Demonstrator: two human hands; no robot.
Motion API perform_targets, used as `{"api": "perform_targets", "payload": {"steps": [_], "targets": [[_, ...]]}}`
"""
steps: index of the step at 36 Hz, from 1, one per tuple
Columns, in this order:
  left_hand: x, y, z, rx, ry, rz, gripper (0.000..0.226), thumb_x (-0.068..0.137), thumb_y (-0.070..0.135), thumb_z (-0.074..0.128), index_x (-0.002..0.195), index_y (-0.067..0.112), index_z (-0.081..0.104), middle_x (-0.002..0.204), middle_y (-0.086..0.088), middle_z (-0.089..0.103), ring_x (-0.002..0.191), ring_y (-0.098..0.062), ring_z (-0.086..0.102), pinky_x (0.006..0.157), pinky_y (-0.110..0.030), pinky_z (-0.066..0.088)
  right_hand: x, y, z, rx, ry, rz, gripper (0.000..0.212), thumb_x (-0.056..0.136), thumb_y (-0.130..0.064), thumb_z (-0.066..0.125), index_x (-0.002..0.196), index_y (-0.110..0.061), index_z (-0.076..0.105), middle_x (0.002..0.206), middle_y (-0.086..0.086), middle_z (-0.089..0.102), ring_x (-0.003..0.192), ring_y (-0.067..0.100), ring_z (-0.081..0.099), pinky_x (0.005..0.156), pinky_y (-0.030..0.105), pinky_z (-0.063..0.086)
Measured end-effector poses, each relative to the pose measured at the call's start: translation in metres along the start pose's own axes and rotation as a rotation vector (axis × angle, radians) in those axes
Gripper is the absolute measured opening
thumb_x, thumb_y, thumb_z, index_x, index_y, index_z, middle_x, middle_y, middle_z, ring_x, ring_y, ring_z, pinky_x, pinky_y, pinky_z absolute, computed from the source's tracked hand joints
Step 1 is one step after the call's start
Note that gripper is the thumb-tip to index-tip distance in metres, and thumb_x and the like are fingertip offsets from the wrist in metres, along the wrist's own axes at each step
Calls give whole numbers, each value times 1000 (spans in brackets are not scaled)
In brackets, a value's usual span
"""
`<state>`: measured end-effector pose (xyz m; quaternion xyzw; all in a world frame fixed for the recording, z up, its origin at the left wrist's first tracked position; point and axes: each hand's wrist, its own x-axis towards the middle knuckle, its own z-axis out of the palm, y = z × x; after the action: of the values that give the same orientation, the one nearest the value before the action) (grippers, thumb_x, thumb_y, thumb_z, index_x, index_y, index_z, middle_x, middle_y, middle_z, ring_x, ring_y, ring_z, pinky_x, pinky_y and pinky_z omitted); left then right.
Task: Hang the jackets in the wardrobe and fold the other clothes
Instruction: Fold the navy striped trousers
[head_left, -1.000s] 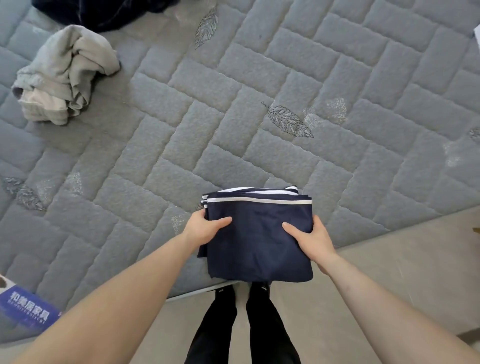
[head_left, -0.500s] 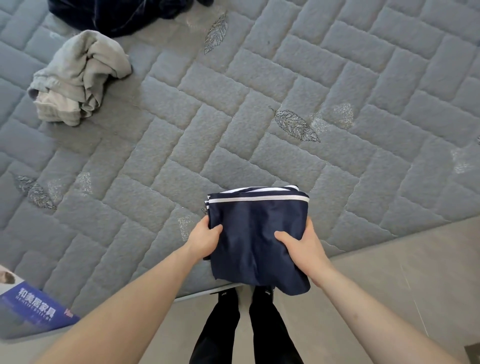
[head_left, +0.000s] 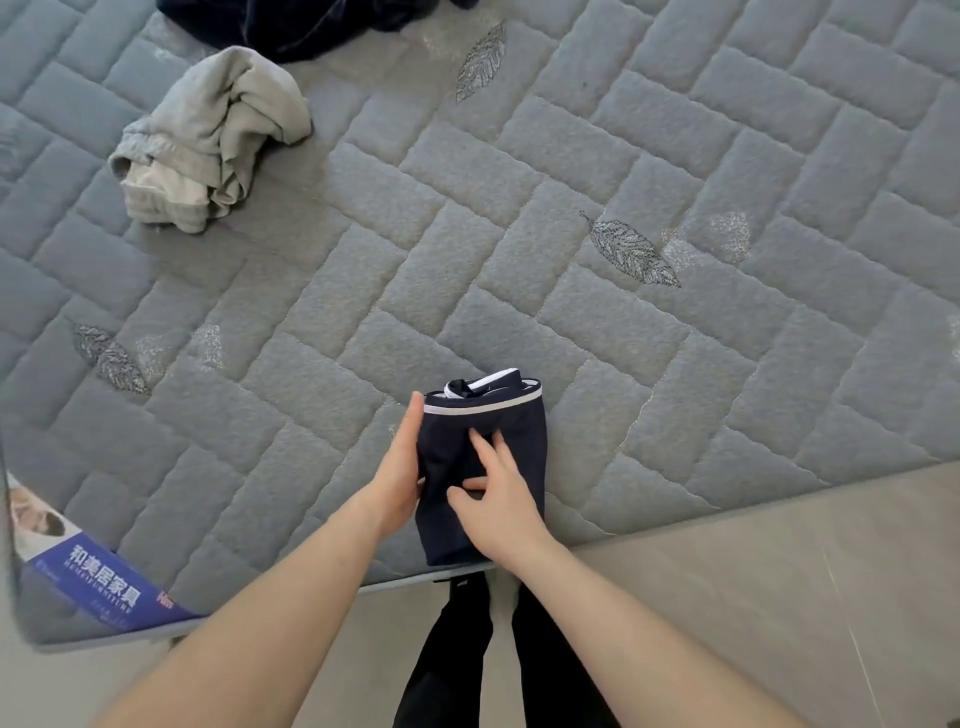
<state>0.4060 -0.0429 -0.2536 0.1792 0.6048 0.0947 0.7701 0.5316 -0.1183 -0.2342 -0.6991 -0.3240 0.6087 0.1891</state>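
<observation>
- Navy cloth with a white stripe, a folded garment (head_left: 483, 467), lies at the near edge of the mattress (head_left: 675, 364), doubled into a narrow upright packet; its kind cannot be told from the folds.
- On its left side the left hand (head_left: 400, 467) lies flat against the edge, fingers straight and together, squaring the packet and gripping nothing.
- On top, the right hand (head_left: 498, 499) presses down with spread, relaxed fingers, thumb laid across the cloth; it flattens the packet and does not pinch it.
- By my reading, the step in hand is the last fold of this piece: the halves are together and the hands are smoothing and aligning them.
- Next, the packet probably wants a final press, then setting aside on the mattress so both hands come free; loose layers showing at the striped far end could spring open if the pressure lifts too fast.
- Farther off to the left, a crumpled grey garment (head_left: 208, 140) sits in a heap, unfolded, likely the next piece.
- At the far edge a dark blue garment (head_left: 291, 21) lies bunched, partly out of view; whether it is a jacket cannot be told.
- Near the left corner of the mattress is a blue printed label (head_left: 104, 587).
</observation>
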Motion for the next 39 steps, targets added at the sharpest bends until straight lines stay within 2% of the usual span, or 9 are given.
{"api": "perform_targets", "payload": {"steps": [5,10,13,18,22,28,31,35,39], "targets": [[6,-1,-1,184,58,124,38,85,36,81,120,25,72,116,3,76,108,-13,72,99,-34,55,3,0,-5,68,60,-32,60,88,-19,64,141,-43,49,163,-12,27,93,-5,67,91,15,45],[18,3,9,182,269,132,15,91,24,77,105,25,72,111,2,77,100,-14,72,96,-36,56,-23,28,-14,171,396,-5,51,84,-15,72,111,-52,50,127,-24,53,92,-1,64,91,29,54],[18,-2,13,25,302,72,12,96,23,71,107,20,72,111,-3,76,104,-21,71,95,-42,57,-38,53,-16,324,488,225,61,81,-34,83,128,-42,46,135,-13,49,105,7,59,97,34,50],[4,-18,33,-333,354,73,29,101,18,64,129,11,64,123,-8,72,114,-26,67,95,-43,55,-41,77,-28,771,294,332,107,71,-48,87,158,-29,27,149,-8,50,131,10,54,117,44,40],[-6,-37,40,-342,298,20,31,102,12,59,132,12,61,125,-13,71,105,-30,68,69,-39,59,-32,78,-50,663,365,184,105,54,-48,94,141,-44,36,137,-21,56,113,-13,60,90,11,50],[-1,-54,29,154,502,-26,64,85,15,82,133,3,42,121,-12,63,90,-20,62,82,-29,50,-16,86,-82,253,283,174,123,61,-33,97,157,-33,21,151,-12,43,140,10,43,111,27,36],[6,-37,19,538,635,217,110,67,26,94,150,6,25,147,-13,38,131,-24,45,108,-26,34,-9,88,-85,237,304,181,123,62,-33,97,159,-29,22,159,-6,36,144,12,38,118,34,34],[13,-7,17,847,426,413,140,50,65,87,160,26,8,162,6,20,149,-12,20,118,-29,23,-3,92,-78,275,332,195,119,63,-34,96,157,-35,24,154,-5,32,139,12,42,115,36,39],[33,18,25,785,238,294,143,57,69,86,160,31,-4,152,13,36,141,-8,40,110,-26,35,-2,97,-74,348,327,173,122,61,-36,96,157,-38,21,157,-7,34,143,12,40,118,39,38]]}}
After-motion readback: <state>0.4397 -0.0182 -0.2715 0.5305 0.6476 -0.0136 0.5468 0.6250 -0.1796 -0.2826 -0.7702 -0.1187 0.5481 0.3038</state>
